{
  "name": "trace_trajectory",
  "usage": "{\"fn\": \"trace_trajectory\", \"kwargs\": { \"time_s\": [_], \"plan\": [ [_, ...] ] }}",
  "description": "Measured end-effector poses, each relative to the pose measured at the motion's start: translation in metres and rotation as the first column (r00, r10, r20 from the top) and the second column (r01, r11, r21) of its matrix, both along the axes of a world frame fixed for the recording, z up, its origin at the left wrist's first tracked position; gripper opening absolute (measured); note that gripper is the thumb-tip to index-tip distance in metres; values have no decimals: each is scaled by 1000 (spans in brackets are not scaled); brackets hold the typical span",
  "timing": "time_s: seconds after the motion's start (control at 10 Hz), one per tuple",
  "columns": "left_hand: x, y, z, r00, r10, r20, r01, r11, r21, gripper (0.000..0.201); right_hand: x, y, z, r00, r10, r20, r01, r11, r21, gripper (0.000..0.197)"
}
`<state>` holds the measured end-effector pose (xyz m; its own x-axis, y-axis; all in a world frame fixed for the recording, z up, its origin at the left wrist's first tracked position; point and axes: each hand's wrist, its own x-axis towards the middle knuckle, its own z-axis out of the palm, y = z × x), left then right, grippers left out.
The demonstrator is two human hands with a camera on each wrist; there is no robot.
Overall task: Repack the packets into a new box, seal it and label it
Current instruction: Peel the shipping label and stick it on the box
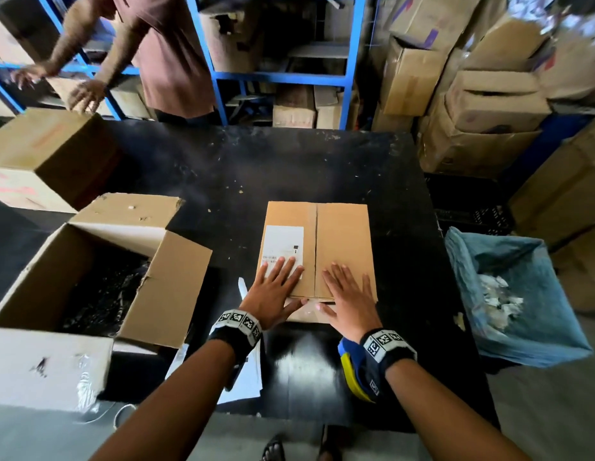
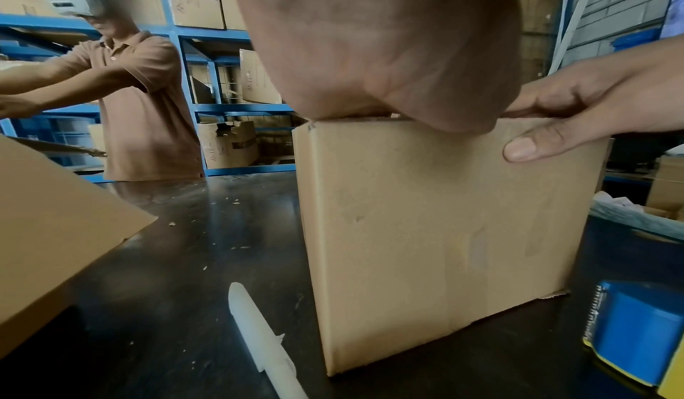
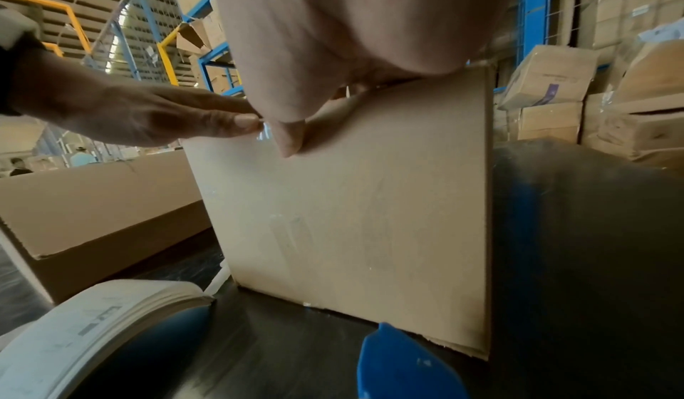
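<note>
Box (image 1: 342, 241), closed and labelled mid-table, looks stiff and fairly light, best lifted by opposite side walls; left hand (image 1: 272, 291) and right hand (image 1: 351, 296) press flat on top, gripping nothing.

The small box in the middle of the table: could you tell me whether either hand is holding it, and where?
Neither grips it: the left hand and right hand lie flat on the box top's near edge, thumbs over the front.
</note>
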<state>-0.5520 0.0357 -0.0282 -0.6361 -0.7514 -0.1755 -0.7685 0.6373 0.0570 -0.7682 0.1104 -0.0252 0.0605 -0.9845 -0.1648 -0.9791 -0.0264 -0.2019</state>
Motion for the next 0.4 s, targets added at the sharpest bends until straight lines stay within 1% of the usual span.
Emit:
{"fn": "trace_trajectory", "kwargs": {
  "time_s": [0.1, 0.2, 0.3, 0.4],
  "plan": [
    [0, -1, 1, 1000, 10, -1, -10, 999, 35, 80, -1, -1, 3, 1000, -3, 4, 3, 1000, 29, 79],
    [-2, 6, 13, 996, 49, -77, -41, 993, 106, 85, 4, 3, 8, 996, -27, 80, 25, 999, 22, 78],
    [14, 27, 16, 966, 105, -235, -69, 985, 160, 90, 3, 29, 8, 980, -51, 191, 61, 997, -44, 75],
    [52, 64, 14, 891, 201, -407, -114, 967, 227, 75, -1, 80, 10, 944, -95, 316, 127, 989, -81, 65]
  ]
}}
